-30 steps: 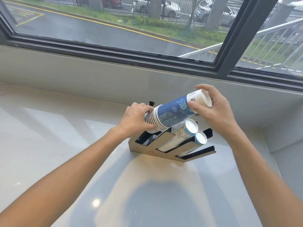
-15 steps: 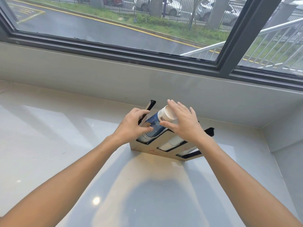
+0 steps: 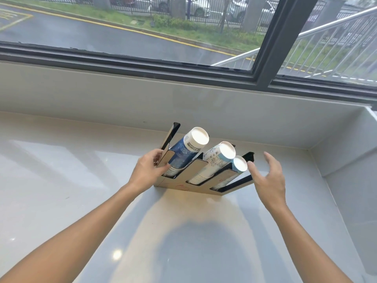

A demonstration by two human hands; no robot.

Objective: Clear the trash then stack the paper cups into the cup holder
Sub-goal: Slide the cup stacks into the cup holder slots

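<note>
A slanted cup holder with black dividers stands on the pale counter. Its left slot holds a dark blue stack of paper cups. The middle slot has a white and light blue stack, and the right slot a smaller stack. My left hand rests against the holder's left divider and the rims of the blue stack. My right hand hovers open just right of the holder, fingers spread, touching nothing.
The counter runs along a low wall under a dark-framed window. At the right, the counter meets a raised side ledge.
The blue stack went from held in both hands above the holder down into the left slot. My right hand let go and moved off to the right.
</note>
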